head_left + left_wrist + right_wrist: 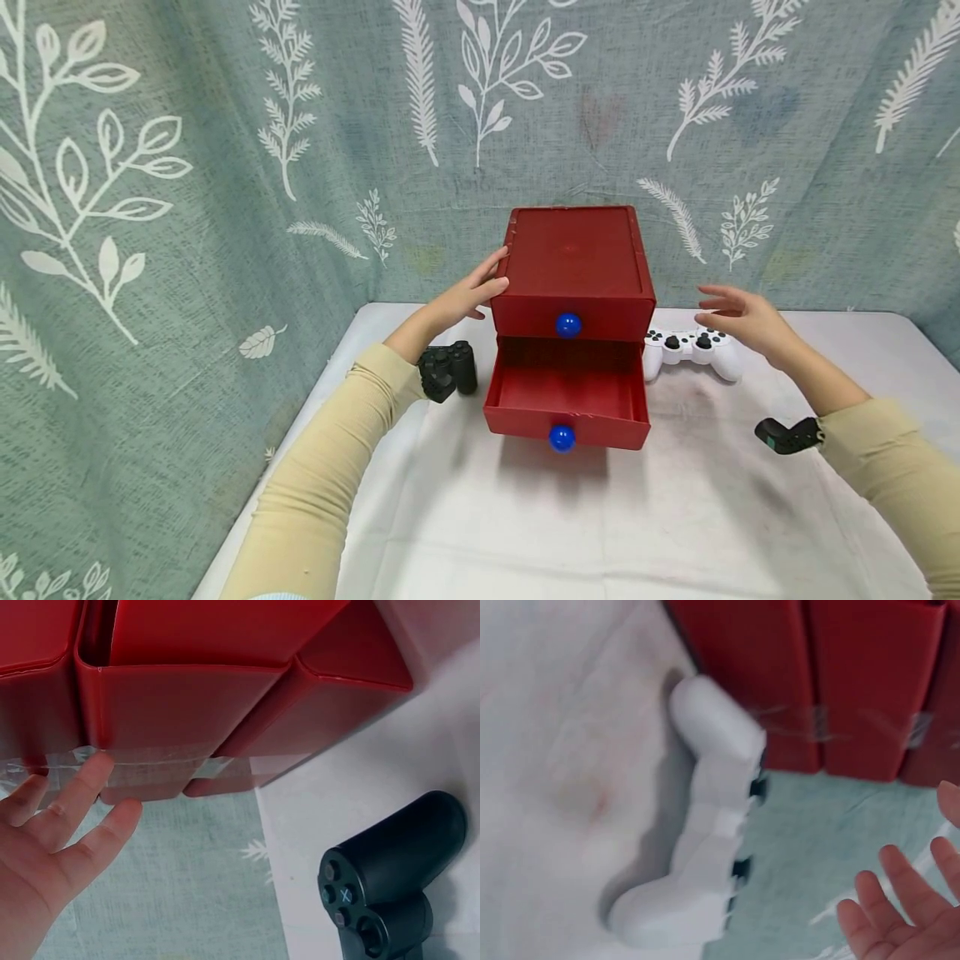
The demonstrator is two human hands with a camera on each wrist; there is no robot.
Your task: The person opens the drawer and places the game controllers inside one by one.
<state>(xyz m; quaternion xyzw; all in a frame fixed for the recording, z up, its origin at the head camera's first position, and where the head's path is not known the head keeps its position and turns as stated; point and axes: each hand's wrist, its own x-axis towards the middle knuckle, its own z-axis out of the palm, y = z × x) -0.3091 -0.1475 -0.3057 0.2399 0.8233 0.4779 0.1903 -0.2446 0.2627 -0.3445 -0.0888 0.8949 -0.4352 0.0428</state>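
Observation:
A red chest of drawers (572,250) with blue round knobs stands mid-table. Its upper drawer (517,317) is closed, and the lower drawer (566,429) is pulled out with a bare inside. My left hand (463,302) is at the chest's upper left side, fingers extended against or very near it; contact is unclear in the left wrist view. To the right, my right hand (753,323) hovers apart from the chest, holding nothing, its fingers loosely spread. Below and left of that hand lies a white game controller (697,350). A black game controller (397,855) lies left of the chest.
A white cloth (585,533) covers the table. Green curtains with white leaf prints (420,217) hang behind and to the left. A small black device (787,435) is strapped at the right wrist. Clear tape (150,772) runs along the chest's side.

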